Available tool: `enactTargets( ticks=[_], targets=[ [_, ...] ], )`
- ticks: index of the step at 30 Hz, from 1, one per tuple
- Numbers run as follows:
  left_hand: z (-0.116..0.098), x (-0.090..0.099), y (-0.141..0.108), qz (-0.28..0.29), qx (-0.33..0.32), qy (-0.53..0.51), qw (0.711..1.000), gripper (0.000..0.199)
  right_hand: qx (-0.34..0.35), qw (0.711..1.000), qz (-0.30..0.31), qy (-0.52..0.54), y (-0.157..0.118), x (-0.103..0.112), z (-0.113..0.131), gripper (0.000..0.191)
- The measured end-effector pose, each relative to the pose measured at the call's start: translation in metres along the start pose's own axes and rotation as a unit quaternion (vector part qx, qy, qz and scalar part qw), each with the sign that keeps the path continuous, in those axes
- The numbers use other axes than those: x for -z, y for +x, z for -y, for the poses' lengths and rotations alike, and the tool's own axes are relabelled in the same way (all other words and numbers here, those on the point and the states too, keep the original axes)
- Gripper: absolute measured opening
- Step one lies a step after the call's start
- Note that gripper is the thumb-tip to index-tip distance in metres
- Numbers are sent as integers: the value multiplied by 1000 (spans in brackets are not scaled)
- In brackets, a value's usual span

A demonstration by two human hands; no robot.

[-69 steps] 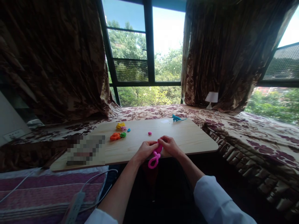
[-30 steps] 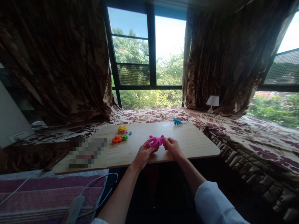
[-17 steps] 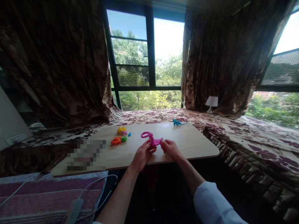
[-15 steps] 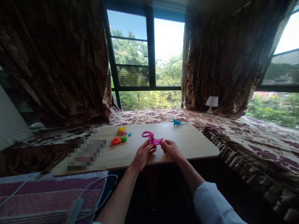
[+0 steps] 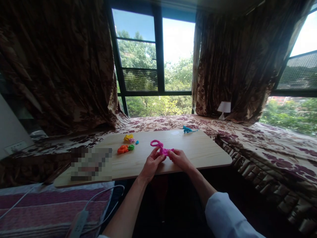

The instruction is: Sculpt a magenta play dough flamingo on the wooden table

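Clay piece (image 5: 164,151), bright pink and bumpy, is held up by two bare hands over the near side of a pale wooden table (image 5: 203,152). A round loop (image 5: 155,140) is seen at its top, tipped to the left above the left fingertips. By the left hand (image 5: 150,164), the clay is pinched from the left and from below. How the hidden fingers are bent under it cannot be told. By the right hand (image 5: 180,159), the right end is pinched with thumb and finger, and the other fingers are curled in.

On the left part of the table, small bright lumps are grouped. An orange lump (image 5: 122,149) is touched by a green lump (image 5: 131,147). Behind these, a yellow lump (image 5: 128,137) is joined by a pale pink lump (image 5: 131,140), with a tiny blue lump (image 5: 137,142) just beside. Near the far edge, a blue toy animal (image 5: 188,129) with a long tail is placed.

Behind the table, flowery cloth (image 5: 158,122) is spread, and a small white lamp (image 5: 224,107) is set on it near the right curtain (image 5: 220,66).
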State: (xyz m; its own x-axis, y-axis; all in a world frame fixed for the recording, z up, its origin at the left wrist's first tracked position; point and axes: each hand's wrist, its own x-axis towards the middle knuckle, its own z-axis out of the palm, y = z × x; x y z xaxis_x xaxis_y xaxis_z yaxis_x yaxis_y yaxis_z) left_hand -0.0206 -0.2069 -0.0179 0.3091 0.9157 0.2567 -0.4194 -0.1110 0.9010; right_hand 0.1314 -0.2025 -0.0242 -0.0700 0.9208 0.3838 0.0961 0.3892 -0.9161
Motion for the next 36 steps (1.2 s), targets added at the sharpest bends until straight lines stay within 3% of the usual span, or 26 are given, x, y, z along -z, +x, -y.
enactTargets(
  ticks=[4, 11, 18, 26, 29, 31, 34, 36],
  targets=[
    [2, 1, 1, -10, 3, 6, 1000, 54, 17, 1000, -2, -6, -1, 1, 0, 35],
    [1, 4, 1, -25, 3, -13, 1000, 51, -43, 998, -3, 40, 2, 1, 0, 44],
    [-1, 0, 0, -24, 6, -21, 999, 48, -10, 999, -36, 16, 2, 3, -8, 40],
    [1, 7, 3, -33, 10, -57, 998, 34, -38, 991, -18, 125, 2, 6, -2, 48],
    [2, 8, 4, -33, 3, -60, 998, 35, -1, 996, 22, 86, -1, 7, 0, 60],
    [2, 7, 4, -34, 4, -58, 998, 39, 15, 998, 39, 47, -2, 7, 0, 57],
    [1, 6, 4, -42, 9, -54, 998, 45, 29, 999, 36, 11, -2, 6, -3, 48],
    [0, 6, 4, -47, 11, -50, 998, 45, 32, 999, 24, 14, -1, 5, -5, 54]
  ],
)
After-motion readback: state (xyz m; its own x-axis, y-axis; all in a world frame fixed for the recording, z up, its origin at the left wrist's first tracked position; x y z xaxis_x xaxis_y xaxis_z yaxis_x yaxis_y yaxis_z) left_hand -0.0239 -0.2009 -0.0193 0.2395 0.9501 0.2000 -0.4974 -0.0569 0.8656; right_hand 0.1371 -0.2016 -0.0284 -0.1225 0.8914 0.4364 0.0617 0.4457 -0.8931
